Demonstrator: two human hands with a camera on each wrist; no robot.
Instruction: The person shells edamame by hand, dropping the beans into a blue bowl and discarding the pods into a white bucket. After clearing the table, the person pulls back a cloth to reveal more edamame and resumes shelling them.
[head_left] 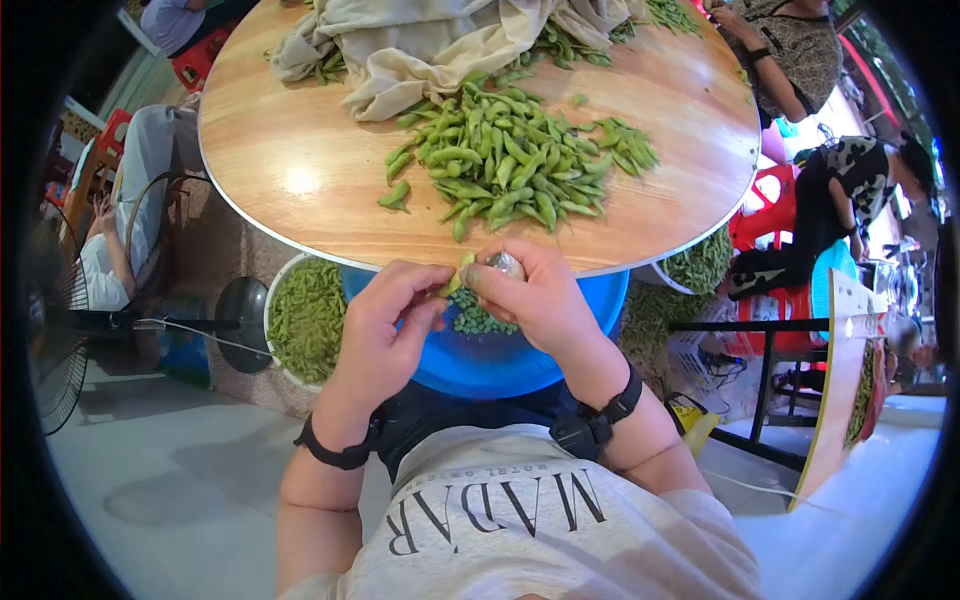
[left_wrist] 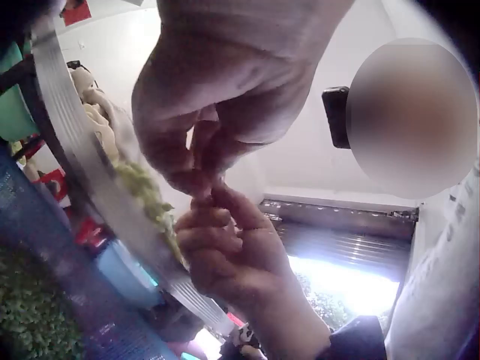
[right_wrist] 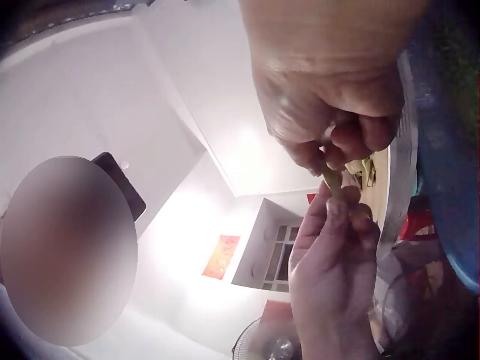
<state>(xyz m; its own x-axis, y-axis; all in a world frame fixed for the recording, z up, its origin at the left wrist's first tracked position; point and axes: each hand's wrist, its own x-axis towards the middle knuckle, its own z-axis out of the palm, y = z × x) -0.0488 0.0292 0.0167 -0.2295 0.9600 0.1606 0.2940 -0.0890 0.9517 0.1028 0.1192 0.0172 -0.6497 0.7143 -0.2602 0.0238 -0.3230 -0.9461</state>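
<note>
Both hands meet just off the near table edge, over a blue basin (head_left: 440, 360) with shelled green beans (head_left: 480, 316) in its bottom. Between the fingertips is a green soybean pod (right_wrist: 331, 180). My left hand (head_left: 385, 315) pinches one end of it between thumb and fingers. At the other end, the right hand (head_left: 535, 300) pinches the pod with curled fingers. Something silvery (head_left: 507, 265) shows at the right hand's fingers; what it is stays unclear. A heap of unshelled soybean pods (head_left: 500, 155) lies on the table just beyond both hands.
A light cloth (head_left: 420, 60) covers more pods at the back of the wooden table (head_left: 290, 180). A white tub (head_left: 275, 330) of pods stands at left, near a fan (head_left: 60, 340). Another person (head_left: 850, 190) sits at right by red stools (head_left: 765, 205).
</note>
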